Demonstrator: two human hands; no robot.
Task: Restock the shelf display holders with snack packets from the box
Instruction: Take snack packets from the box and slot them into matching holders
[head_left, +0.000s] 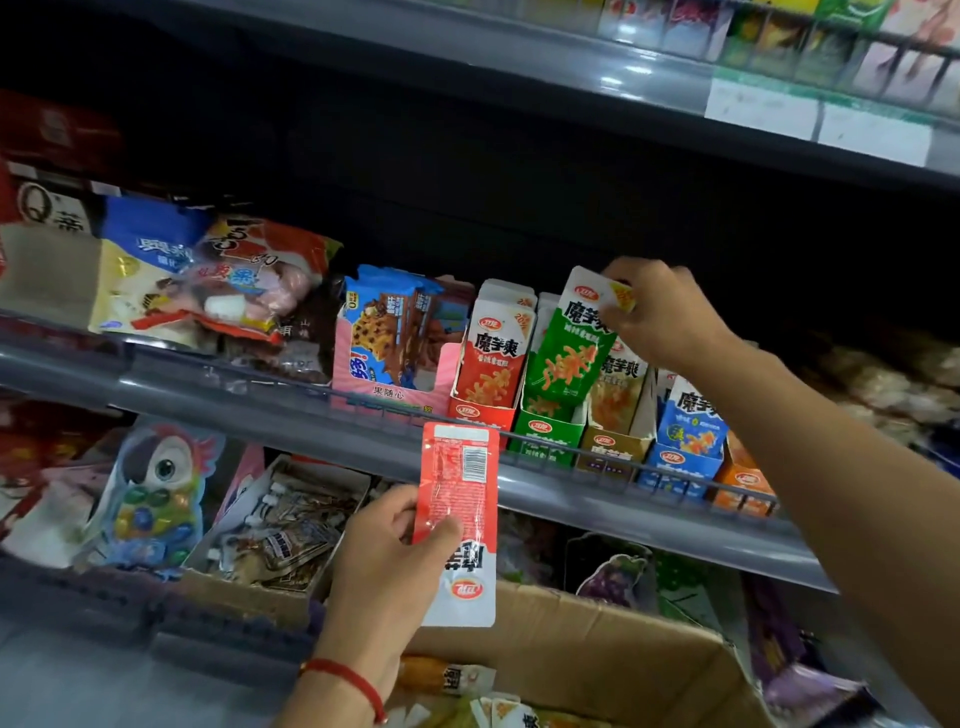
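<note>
Landmark: green holder, second in a row of small cardboard holders on the middle shelf.
Right hand: above and right of the green holder; fingers pinch the top right corner of a green packet.
Green packet: upright with a slight lean to the right, lower end inside the green holder, top well proud of it. Looks partly seated, not yet down.
Left hand: below and left of the green holder, in front of the shelf edge; thumb and curled fingers grip a red packet about its middle, back face and barcode toward the camera, logo end pointing down.
Red holder: touching the green holder on its left, red-fronted packets standing in it. Likely home for the red packet.
Box: open cardboard, below the green holder, more packets in view at the bottom edge.
Other holders: tan, blue and orange ones to the right of the green holder, all stocked.
Step in hand (judged): seating the green packet.
Doing it well: straighten the packet, then press down from the top edge, not the corner, so it slides in front of those behind without buckling. Face print outward. The red packet needs turning upright and front-out before insertion.
</note>
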